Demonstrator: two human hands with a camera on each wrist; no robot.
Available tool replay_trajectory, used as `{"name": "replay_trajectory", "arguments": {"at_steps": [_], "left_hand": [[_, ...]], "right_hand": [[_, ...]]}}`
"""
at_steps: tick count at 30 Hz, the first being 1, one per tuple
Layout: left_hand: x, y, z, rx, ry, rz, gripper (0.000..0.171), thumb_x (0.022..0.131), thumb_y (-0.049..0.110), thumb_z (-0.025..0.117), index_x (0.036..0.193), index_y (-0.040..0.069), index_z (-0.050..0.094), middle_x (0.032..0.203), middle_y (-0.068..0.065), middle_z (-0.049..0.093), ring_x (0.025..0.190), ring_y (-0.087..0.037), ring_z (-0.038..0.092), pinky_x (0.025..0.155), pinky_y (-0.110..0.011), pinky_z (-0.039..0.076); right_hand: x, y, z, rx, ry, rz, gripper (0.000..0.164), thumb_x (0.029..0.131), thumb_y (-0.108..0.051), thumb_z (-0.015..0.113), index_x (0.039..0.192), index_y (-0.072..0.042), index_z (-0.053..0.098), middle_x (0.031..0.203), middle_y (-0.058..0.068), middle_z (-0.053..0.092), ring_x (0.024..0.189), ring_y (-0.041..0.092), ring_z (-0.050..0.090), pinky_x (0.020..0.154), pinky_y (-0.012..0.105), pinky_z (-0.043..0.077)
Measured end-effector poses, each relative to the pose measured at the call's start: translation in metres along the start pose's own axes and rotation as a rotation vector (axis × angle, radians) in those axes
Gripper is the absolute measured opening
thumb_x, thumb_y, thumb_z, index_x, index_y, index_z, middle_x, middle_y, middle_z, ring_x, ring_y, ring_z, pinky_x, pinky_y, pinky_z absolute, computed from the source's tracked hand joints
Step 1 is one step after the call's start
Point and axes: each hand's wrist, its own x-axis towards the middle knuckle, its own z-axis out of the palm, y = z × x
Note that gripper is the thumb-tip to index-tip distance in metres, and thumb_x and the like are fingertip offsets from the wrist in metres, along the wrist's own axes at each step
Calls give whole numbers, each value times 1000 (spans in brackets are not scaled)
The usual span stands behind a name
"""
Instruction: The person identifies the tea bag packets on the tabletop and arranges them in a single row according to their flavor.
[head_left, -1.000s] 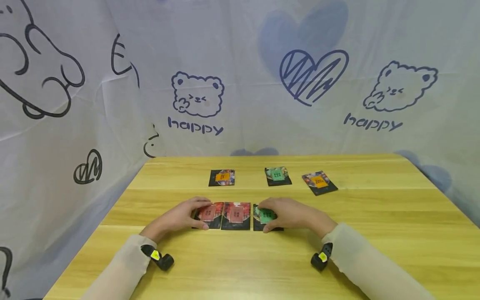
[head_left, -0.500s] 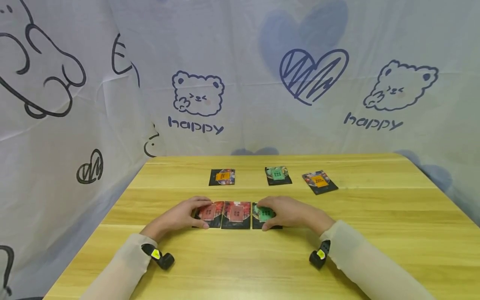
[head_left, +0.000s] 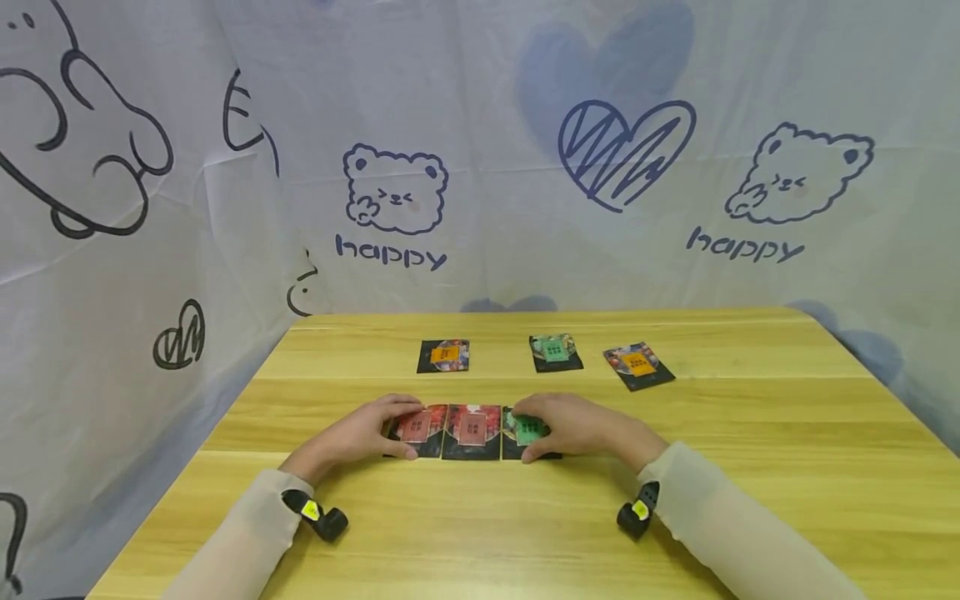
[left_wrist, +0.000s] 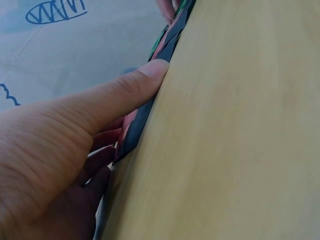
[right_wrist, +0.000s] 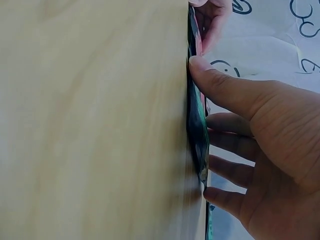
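Observation:
Three flat, glossy black packets lie side by side in a row. My left hand (head_left: 382,427) grips the left red-labelled packet (head_left: 427,443) by its edges, its thumb (left_wrist: 154,70) at the near edge. Beside it lies the middle red-labelled packet (head_left: 472,433), touched by neither hand. My right hand (head_left: 573,427) grips the green-labelled packet (head_left: 529,429) at the right end, with the thumb (right_wrist: 201,64) on its near edge and the fingers spread along the other side. That packet now sits right up against the middle one.
Behind the row on the wooden table (head_left: 480,525) lie an orange-labelled packet (head_left: 445,355), another green-labelled packet (head_left: 555,352), and a tilted orange-labelled packet (head_left: 639,365). A white printed cloth (head_left: 510,225) hangs behind the table and along its left side.
My right hand has slid the green-labelled packet slightly left, narrowing the gap to the middle red-labelled packet. My left hand and its packet have stayed in place.

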Motion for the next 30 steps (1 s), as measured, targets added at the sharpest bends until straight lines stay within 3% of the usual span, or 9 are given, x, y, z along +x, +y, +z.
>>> {"name": "replay_trajectory", "arguments": {"at_steps": [10,20,30], "left_hand": [[-1,0,0,-3,5,-10,80,78,45,81,144,11,51,150,-13,39,138,-38,34,110,-57,29],[-1,0,1,-6,3,-17,81,78,44,81,144,11,50,151,-12,38,139,-38,32,111,-56,27],[-1,2,1,-7,5,-25,80,77,44,81,144,11,51,150,-12,39,138,-37,33,111,-56,28]], "right_hand": [[0,2,0,-9,10,-27,71,87,-52,68,144,-15,50,146,5,47,135,25,41,111,43,33],[2,5,-10,-16,48,-54,61,91,-43,68,141,-10,53,141,8,52,129,27,47,106,45,39],[10,24,-17,3,79,30,65,92,-49,64,145,-15,50,146,5,47,135,26,41,111,47,33]]}}
